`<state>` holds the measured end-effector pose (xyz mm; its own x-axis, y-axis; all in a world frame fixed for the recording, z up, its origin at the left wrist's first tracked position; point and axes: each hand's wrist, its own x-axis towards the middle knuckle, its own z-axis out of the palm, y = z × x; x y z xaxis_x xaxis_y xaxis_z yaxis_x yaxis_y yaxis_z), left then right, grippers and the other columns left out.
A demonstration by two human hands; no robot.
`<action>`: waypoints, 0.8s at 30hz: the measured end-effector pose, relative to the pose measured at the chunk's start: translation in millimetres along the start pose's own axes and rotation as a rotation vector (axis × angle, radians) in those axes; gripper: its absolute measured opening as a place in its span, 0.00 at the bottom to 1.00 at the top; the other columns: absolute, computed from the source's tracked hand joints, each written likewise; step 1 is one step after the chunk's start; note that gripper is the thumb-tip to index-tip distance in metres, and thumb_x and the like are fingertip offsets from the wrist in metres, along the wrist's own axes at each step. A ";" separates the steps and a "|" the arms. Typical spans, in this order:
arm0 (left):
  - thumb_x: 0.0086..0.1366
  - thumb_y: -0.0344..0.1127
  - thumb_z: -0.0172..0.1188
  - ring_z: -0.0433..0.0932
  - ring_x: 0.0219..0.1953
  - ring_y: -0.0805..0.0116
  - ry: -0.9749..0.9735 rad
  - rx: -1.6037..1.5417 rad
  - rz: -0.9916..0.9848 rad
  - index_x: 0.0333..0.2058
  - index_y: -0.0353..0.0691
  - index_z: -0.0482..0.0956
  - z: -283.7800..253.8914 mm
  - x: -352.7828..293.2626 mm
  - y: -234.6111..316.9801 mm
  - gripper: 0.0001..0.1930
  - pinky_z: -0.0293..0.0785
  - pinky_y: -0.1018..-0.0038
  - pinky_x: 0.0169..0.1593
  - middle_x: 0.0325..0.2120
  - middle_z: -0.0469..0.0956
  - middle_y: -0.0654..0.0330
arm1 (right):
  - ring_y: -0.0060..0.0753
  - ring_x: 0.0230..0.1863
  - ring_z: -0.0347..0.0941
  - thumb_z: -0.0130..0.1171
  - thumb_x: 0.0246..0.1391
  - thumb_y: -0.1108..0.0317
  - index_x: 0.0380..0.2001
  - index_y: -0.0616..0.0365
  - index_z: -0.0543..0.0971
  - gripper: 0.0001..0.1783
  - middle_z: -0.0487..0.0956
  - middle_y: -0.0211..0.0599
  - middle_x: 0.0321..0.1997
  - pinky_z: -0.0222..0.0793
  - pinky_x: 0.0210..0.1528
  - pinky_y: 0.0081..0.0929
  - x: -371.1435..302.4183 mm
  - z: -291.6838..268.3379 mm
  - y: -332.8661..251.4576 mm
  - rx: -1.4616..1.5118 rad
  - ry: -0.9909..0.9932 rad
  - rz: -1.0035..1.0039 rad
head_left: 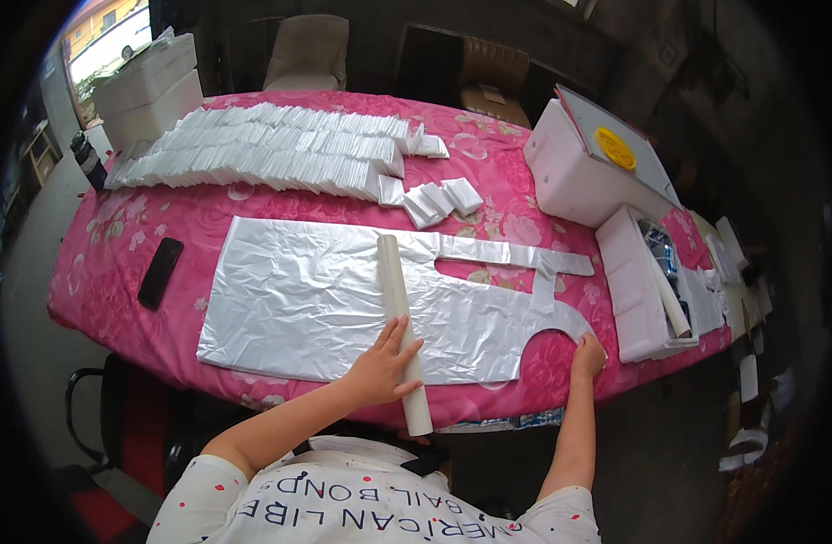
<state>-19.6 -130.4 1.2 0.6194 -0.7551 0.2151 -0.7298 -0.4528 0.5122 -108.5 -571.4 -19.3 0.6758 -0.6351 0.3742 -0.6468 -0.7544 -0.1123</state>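
Observation:
A thin white plastic apron point(298, 299) lies flat and slightly creased, its straps and cut-out neck toward the right. A long pale tube point(393, 281) rests across it, its near end reaching past the table's front edge. My left hand point(379, 367) lies on the tube, fingers spread over it rather than wrapped round. At the apron's right end my right hand point(589, 357) is closed on the tip of the near strap. The fingertips there are partly hidden.
Rows of folded white plastic packets point(262, 150) cover the back left, with several loose ones point(438, 201) beside them. A black phone point(160, 274) lies left of the apron. White foam boxes point(561, 163) stand at the right; a dark bottle point(87, 161) stands at the left edge.

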 end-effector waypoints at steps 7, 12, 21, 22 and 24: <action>0.55 0.52 0.57 0.44 0.64 0.39 0.007 0.045 0.075 0.55 0.39 0.65 9.0 11.5 2.5 0.33 0.52 0.58 0.62 0.62 0.44 0.37 | 0.48 0.30 0.74 0.60 0.40 0.69 0.22 0.59 0.73 0.07 0.76 0.44 0.25 0.68 0.34 0.40 -6.6 -23.3 -30.3 0.200 0.218 -0.234; 0.58 0.49 0.55 0.50 0.64 0.47 0.128 -0.044 0.114 0.57 0.37 0.61 11.8 17.8 6.6 0.32 0.56 0.60 0.61 0.61 0.50 0.43 | 0.39 0.22 0.71 0.58 0.43 0.71 0.24 0.61 0.71 0.07 0.74 0.41 0.22 0.67 0.27 0.30 -48.2 -62.5 -127.9 0.760 -0.014 -0.114; 0.61 0.41 0.56 0.77 0.33 0.69 -0.252 -1.335 -0.760 0.45 0.34 0.70 -44.7 10.3 -20.1 0.18 0.74 0.72 0.38 0.33 0.77 0.58 | 0.44 0.39 0.74 0.61 0.43 0.70 0.38 0.58 0.76 0.15 0.77 0.43 0.38 0.69 0.40 0.33 -179.5 -116.3 -269.4 1.064 -0.573 -0.739; 0.61 0.40 0.56 0.77 0.31 0.69 -0.249 -1.272 -0.719 0.44 0.33 0.71 -50.6 -0.9 -37.1 0.18 0.75 0.72 0.37 0.31 0.77 0.58 | 0.44 0.41 0.73 0.62 0.43 0.69 0.39 0.58 0.75 0.17 0.76 0.43 0.40 0.69 0.41 0.33 -184.9 -119.4 -268.6 1.070 -0.516 -0.807; 0.61 0.37 0.56 0.76 0.31 0.70 -0.213 -1.208 -0.780 0.40 0.32 0.73 -72.6 -26.0 -74.7 0.14 0.75 0.73 0.36 0.31 0.76 0.58 | 0.44 0.42 0.72 0.63 0.43 0.66 0.41 0.58 0.75 0.19 0.75 0.43 0.42 0.68 0.43 0.34 -197.1 -126.2 -263.2 1.032 -0.438 -0.834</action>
<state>39.8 -42.5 17.7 0.6047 -0.6121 -0.5096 0.5161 -0.1861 0.8360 -116.1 -226.7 52.7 0.9061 0.2006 0.3725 0.4153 -0.5903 -0.6922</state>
